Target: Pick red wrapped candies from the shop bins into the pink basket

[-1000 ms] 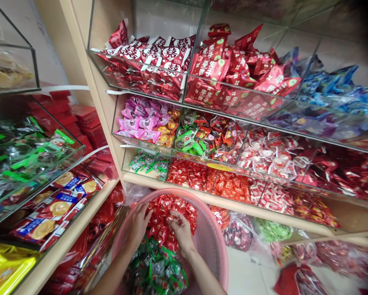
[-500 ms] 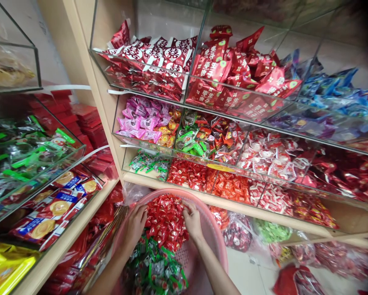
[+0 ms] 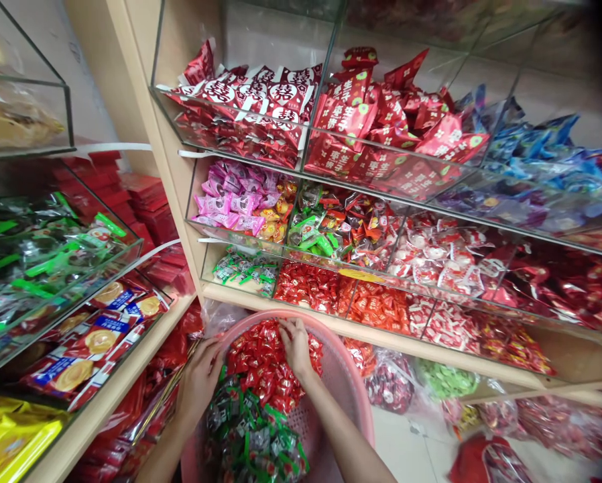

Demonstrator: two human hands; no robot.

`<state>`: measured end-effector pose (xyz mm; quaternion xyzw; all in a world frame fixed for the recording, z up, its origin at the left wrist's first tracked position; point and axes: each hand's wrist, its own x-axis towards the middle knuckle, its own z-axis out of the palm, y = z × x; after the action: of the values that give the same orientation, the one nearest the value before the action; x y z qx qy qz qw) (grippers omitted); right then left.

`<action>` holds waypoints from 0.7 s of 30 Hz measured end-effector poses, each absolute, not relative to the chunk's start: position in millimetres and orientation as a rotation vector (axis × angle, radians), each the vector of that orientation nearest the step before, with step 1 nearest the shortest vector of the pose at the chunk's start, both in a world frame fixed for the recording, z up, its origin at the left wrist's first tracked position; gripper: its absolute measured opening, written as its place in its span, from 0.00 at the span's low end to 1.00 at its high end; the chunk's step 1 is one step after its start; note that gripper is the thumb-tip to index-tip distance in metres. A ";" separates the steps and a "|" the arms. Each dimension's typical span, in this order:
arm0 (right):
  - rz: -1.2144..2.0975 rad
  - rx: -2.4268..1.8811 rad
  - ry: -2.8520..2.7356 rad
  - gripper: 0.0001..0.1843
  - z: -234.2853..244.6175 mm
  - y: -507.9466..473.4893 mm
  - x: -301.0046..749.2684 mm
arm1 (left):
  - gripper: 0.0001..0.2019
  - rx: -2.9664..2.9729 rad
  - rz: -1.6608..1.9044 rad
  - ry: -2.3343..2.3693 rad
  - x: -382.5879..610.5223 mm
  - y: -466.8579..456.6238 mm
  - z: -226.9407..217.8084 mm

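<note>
Both hands are down in the pink basket. The right hand lies with fingers spread on top of the red wrapped candies, while the left hand cups the pile's left edge at the rim, though I can't tell if it grips anything. The red heap sits at the basket's far side and the green wrapped candies nearer, just below the wooden shelf.

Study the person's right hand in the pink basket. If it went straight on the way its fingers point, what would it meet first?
Probably the pink basket's far rim, just past the red sweets under the right hand; depth is unclear, so it might pass over to the shelf edge.
</note>
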<state>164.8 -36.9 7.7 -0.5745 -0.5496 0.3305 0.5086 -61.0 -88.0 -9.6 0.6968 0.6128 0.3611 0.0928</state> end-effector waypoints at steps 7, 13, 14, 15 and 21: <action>0.589 -1.437 -1.472 0.13 2.3 -35.6 163.5 | 0.13 2.099 1.083 1.771 -58.2 -89.1 -14.2; 0.458 -1.502 -1.565 0.13 -4.6 -35.7 165.2 | 0.13 2.094 1.065 1.780 -60.6 -91.1 -17.5; 0.433 -1.507 -1.566 0.14 -5.4 -36.1 165.7 | 0.13 2.092 1.063 1.792 -61.4 -91.5 -16.8; 0.416 -1.509 -1.567 0.13 -6.1 -36.4 166.3 | 0.13 2.087 1.065 1.808 -62.2 -91.7 -16.0; 0.384 -1.516 -1.520 0.12 -4.1 -37.2 167.3 | 0.19 1.949 1.047 1.892 -68.9 -90.8 -23.4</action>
<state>167.3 -37.2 -4.1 -0.6166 -0.6180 0.1561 0.4621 -68.9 -90.8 -23.4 0.6650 0.6457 0.3573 0.1147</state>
